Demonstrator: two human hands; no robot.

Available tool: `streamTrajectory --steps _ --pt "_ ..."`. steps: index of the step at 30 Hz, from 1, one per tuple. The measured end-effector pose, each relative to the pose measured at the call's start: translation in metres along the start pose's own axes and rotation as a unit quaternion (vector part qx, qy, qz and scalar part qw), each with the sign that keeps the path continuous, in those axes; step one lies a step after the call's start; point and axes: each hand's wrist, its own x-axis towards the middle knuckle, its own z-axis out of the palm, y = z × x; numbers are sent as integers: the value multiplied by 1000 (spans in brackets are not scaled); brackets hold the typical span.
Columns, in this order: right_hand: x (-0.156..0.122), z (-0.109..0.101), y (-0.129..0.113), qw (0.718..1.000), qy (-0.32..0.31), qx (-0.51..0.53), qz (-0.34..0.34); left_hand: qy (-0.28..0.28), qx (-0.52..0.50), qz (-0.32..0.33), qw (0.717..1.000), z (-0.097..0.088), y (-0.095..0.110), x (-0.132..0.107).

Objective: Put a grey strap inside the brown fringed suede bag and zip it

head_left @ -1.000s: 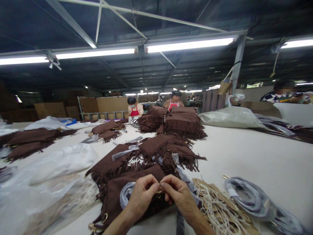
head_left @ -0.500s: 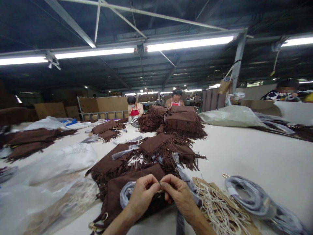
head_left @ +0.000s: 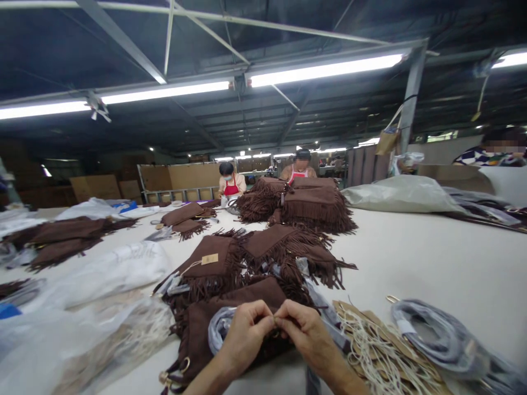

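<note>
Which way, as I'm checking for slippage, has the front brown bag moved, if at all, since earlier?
No: the front bag keeps its place against the paper tags; the view shifted.

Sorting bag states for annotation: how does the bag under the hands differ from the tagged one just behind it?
The near bag has a grey coil on it; the far bag has a tan tag lying on top.
The near bag is partly covered by the left hand and right hand; the far bag has no hand over it.
Both are dark brown.
</note>
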Motion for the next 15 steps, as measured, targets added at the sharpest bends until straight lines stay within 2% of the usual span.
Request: streamTrajectory --steps 4,6,8,10,11,12,15 --pt "1 -6 6 1000 -16 -7 10 -41 71 23 996 -14 6 2" --pt "2 -11 9 999 10 23 44 -40 162 49 985 -31 13 3" --pt "4 -18 11 993 66 58 73 -39 323 28 945 -49 16 4" --pt "5 -23 11 986 120 83 85 -58 465 -34 883 -64 14 2" --pt "6 -25 10 983 136 89 84 -73 505 -64 858 -70 11 1" --pt "6 -26 9 983 141 88 82 -86 524 -85 843 -74 7 0" --pt "6 -24 1 990 126 37 48 -96 526 -103 839 -79 -3 -2"
